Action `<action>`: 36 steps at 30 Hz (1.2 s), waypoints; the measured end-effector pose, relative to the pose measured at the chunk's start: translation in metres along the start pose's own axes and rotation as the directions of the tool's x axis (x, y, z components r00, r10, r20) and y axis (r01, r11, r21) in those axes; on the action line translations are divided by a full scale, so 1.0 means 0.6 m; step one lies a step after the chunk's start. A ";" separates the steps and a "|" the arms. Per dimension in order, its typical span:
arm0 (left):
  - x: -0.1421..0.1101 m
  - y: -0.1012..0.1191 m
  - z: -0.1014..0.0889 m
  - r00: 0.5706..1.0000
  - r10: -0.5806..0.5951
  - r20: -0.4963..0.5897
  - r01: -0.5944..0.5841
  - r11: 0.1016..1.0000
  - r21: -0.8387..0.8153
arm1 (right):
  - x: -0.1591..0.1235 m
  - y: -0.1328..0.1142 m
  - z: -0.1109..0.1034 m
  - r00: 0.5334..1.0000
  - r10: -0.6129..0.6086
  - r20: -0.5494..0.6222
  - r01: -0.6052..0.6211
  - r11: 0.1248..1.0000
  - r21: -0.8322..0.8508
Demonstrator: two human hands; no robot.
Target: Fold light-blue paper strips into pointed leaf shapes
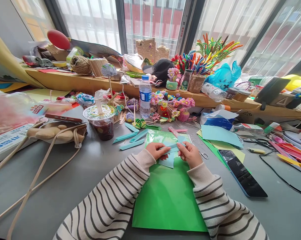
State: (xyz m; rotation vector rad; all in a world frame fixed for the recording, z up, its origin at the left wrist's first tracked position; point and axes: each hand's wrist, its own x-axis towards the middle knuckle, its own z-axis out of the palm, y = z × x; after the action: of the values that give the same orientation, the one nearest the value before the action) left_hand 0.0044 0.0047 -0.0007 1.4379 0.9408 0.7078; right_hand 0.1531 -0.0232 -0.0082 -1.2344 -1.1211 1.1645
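Between my two hands a light blue paper strip (173, 147) is stretched above a green sheet (170, 200). My left hand (158, 151) pinches its left end, thumb on top. The right end is pinched by my right hand (190, 154). Just beneath the strip lies a light blue paper piece (167, 162) on the green sheet. Beyond my left hand, several folded light blue strips (132, 145) are scattered on the table. A pink patterned strip (174, 131) lies past my hands. Scissors with a white handle (204, 154) rest beside my right hand, partly hidden.
A lidded drink cup (103, 128), a water bottle (145, 96) and crochet flowers (175, 103) stand at the back. On the right are a phone (242, 173), coloured paper (221, 136) and a black cable (280, 176). A beige bag (57, 133) with long straps lies left.
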 end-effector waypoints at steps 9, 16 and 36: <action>0.013 -0.013 -0.015 0.949 0.042 -0.313 -0.096 0.983 -0.159 | -0.003 -0.003 -0.001 0.999 -0.005 0.032 0.009 0.989 -0.148; 0.017 -0.019 -0.017 0.961 0.048 -0.274 -0.106 0.974 -0.202 | -0.003 0.004 0.001 0.997 -0.074 0.007 0.074 0.984 -0.163; 0.009 -0.002 -0.009 0.978 -0.036 -0.208 0.007 0.990 -0.140 | -0.002 0.002 -0.007 0.995 -0.029 -0.098 0.008 0.978 -0.208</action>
State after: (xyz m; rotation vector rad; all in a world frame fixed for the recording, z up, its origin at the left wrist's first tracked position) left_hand 0.0023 0.0116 -0.0017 1.2460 1.0464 0.9044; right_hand 0.1572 -0.0246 -0.0095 -1.4239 -1.1980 0.9782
